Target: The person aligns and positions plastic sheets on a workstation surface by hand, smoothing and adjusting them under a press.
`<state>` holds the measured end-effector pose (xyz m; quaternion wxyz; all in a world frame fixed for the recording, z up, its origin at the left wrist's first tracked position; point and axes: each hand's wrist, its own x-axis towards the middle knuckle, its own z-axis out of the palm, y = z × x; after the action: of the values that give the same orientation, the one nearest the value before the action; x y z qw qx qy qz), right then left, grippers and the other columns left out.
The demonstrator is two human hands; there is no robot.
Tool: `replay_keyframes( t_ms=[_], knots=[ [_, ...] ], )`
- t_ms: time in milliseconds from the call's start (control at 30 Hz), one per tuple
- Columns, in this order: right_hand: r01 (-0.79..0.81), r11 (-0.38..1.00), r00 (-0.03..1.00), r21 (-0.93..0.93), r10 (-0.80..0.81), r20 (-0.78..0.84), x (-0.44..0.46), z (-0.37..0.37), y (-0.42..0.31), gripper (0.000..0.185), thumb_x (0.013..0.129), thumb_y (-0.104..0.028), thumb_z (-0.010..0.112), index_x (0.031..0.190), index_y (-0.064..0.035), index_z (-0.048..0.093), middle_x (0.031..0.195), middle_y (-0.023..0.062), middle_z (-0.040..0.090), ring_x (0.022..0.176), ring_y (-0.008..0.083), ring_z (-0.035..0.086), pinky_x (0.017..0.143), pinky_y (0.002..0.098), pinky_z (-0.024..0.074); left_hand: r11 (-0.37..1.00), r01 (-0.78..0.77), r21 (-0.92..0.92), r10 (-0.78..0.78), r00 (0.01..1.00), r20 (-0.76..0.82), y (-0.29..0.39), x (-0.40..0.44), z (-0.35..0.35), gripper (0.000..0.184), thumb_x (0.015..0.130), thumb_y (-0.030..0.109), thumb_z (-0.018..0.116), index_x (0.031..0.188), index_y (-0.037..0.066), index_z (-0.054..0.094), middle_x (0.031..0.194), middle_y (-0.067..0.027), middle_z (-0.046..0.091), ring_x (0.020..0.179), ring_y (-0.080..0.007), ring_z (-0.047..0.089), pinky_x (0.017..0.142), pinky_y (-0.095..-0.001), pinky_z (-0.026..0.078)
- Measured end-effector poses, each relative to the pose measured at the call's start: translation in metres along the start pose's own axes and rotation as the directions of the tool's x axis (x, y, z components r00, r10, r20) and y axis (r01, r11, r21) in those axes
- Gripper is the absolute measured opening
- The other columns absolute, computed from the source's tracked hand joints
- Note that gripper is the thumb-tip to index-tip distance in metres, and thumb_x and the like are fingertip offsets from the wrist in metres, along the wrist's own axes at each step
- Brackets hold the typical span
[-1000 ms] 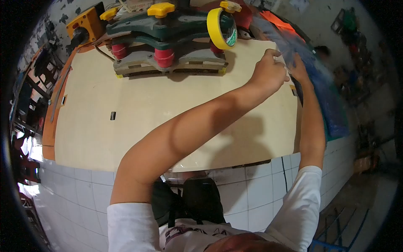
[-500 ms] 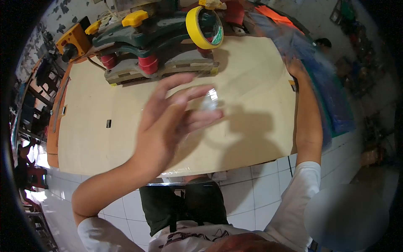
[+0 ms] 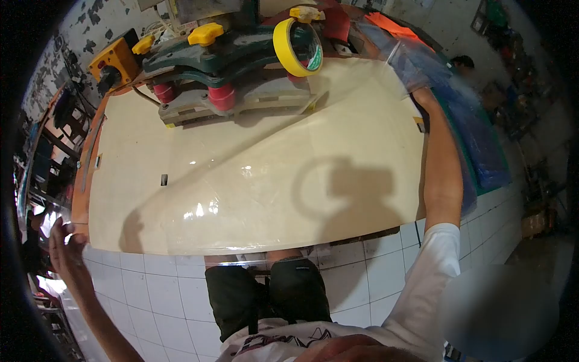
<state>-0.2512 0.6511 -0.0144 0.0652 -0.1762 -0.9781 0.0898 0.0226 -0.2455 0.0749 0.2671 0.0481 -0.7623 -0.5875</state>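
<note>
A clear, glossy plastic sheet (image 3: 208, 208) lies over the cream board (image 3: 129, 151), showing bright reflections. At the far left, past the board's front corner, my left hand (image 3: 69, 250) is raised, its fingers closed at a shiny clear edge of plastic. On the right side, my right hand (image 3: 424, 96) rests at the board's edge beside the stack of bluish clear sheets (image 3: 476, 145); plastic covers its fingers. A green clamping machine (image 3: 208, 60) with red cylinders stands at the back of the board. A yellow tape roll (image 3: 286, 51) hangs on its right end.
A yellow control box (image 3: 114, 62) sits at the back left. An orange sheet (image 3: 398, 27) lies at the back right. A metal strip (image 3: 90, 151) runs along the left edge. Part of a person's head (image 3: 463, 61) shows beyond the stacked sheets.
My left hand has swept from the right side across the board to the far left, and clear plastic now spreads over the board. My right hand has stayed near the right edge.
</note>
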Motion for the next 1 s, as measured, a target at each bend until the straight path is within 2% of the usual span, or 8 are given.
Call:
replay_keyframes(
  t_ms=[300,367,500,600,667,767,867,1000],
  knots=[
    [-0.390,0.764,0.825,0.514,0.538,-0.175,-0.005,-0.066,0.011,0.053,0.096,-0.047,0.044,0.125,-0.0033,0.053,0.106,0.0160,0.067,0.089,0.0297,0.067,0.081,0.0404,0.0544,0.980,0.187,0.065,-0.168,0.961,-0.221,-0.034,0.011,-0.105,0.043,0.098,0.032,0.055,0.133,0.008,0.055,0.125,-0.0062,0.059,0.098,-0.0108,0.056,0.083,-0.0256,0.046],
    [-0.248,0.246,0.778,0.937,0.627,0.041,-0.033,-0.080,-0.039,0.046,0.096,-0.043,0.048,0.119,-0.0033,0.053,0.100,0.0137,0.066,0.071,0.0252,0.066,0.065,0.0351,0.0562,0.992,0.114,0.056,-0.090,0.944,-0.317,-0.025,0.002,-0.073,0.039,0.099,0.031,0.053,0.130,0.008,0.057,0.098,-0.0016,0.051,0.080,-0.0111,0.045,0.074,-0.0254,0.042],
    [-0.293,0.318,0.797,0.902,0.602,0.047,-0.025,-0.085,-0.065,0.054,0.096,-0.043,0.048,0.129,0.0001,0.047,0.116,0.0178,0.062,0.094,0.0297,0.066,0.080,0.0364,0.0542,0.983,0.175,0.056,-0.157,0.960,-0.233,-0.033,0.003,-0.081,0.038,0.098,0.031,0.054,0.131,0.011,0.056,0.107,-0.0036,0.056,0.086,-0.0125,0.052,0.079,-0.0260,0.045],
    [-0.080,0.285,0.968,0.955,0.249,0.007,-0.029,-0.073,-0.080,0.060,0.096,-0.040,0.050,0.139,0.0014,0.039,0.139,0.0186,0.049,0.124,0.0309,0.051,0.102,0.0375,0.0428,0.984,0.132,0.119,-0.094,0.955,-0.281,-0.038,0.002,-0.078,0.042,0.096,0.034,0.058,0.131,0.010,0.057,0.118,-0.0062,0.062,0.094,-0.0130,0.062,0.080,-0.0269,0.050],
    [0.095,0.671,0.942,0.736,0.179,-0.284,-0.023,-0.068,-0.106,0.065,0.093,-0.032,0.053,0.147,-0.0041,0.032,0.152,0.0162,0.033,0.142,0.0281,0.029,0.114,0.0378,0.0262,0.968,0.044,0.249,0.022,0.966,-0.257,-0.040,0.001,-0.076,0.042,0.097,0.036,0.057,0.129,0.010,0.058,0.114,-0.0062,0.062,0.093,-0.0142,0.062,0.082,-0.0287,0.050],
    [0.585,0.589,0.792,0.557,-0.266,-0.550,-0.025,-0.038,-0.131,0.063,0.083,-0.010,0.060,0.142,-0.0081,0.040,0.136,0.0136,0.049,0.135,0.0272,0.038,0.107,0.0408,0.0347,0.956,0.037,0.291,0.043,0.964,-0.264,-0.047,0.007,-0.086,0.042,0.096,0.036,0.058,0.129,0.010,0.058,0.112,-0.0060,0.062,0.093,-0.0145,0.062,0.082,-0.0297,0.051],
    [0.338,0.592,0.859,0.732,-0.512,0.017,-0.097,-0.044,-0.171,0.064,0.082,-0.005,0.053,0.144,-0.0094,0.038,0.149,0.0106,0.038,0.137,0.0226,0.036,0.109,0.0365,0.0332,0.957,0.033,0.288,0.042,0.967,-0.250,-0.049,0.012,-0.084,0.042,0.095,0.033,0.060,0.129,0.008,0.057,0.112,-0.0062,0.061,0.093,-0.0146,0.062,0.082,-0.0304,0.051],
    [0.023,0.372,0.853,0.928,-0.492,0.176,-0.139,-0.014,-0.205,0.046,0.083,-0.004,0.058,0.128,-0.0075,0.053,0.130,0.0107,0.055,0.113,0.0210,0.053,0.099,0.0368,0.0418,0.978,-0.003,0.206,0.057,0.966,-0.254,-0.057,0.019,-0.082,0.042,0.096,0.030,0.061,0.128,0.004,0.054,0.114,-0.0093,0.059,0.091,-0.0176,0.064,0.082,-0.0324,0.053]
  ],
)
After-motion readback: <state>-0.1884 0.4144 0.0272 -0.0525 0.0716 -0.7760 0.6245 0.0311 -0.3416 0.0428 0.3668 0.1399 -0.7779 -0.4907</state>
